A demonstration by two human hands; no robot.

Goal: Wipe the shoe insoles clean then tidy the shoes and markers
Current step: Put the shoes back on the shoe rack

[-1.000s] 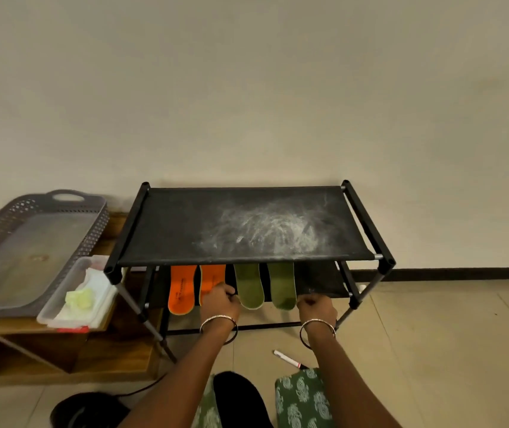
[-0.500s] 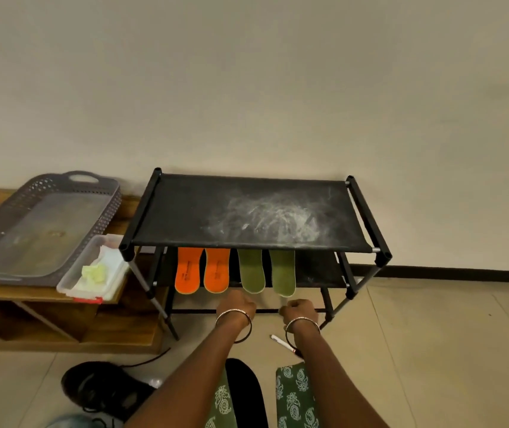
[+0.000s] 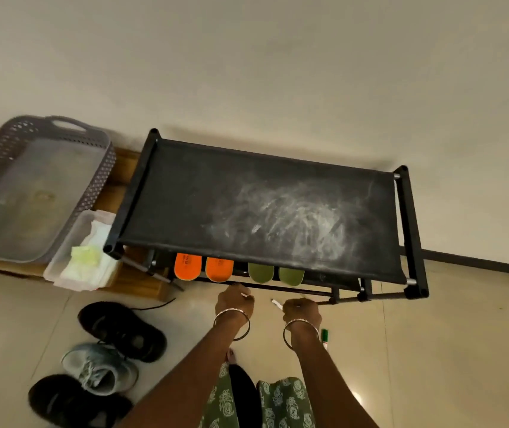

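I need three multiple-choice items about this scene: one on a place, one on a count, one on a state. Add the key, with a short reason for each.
1. Where are the insoles?
A. in the grey tray
B. on the floor
C. in the rack, under its top shelf

2. How many insoles are green?
A. one
B. two
C. four

3. The top shelf is:
A. smeared with white dust
B. spotless
C. covered by shoes

Key:
1 C, their tips stick out below the top shelf.
2 B, two green lie beside two orange.
3 A, pale smears cover its right half.
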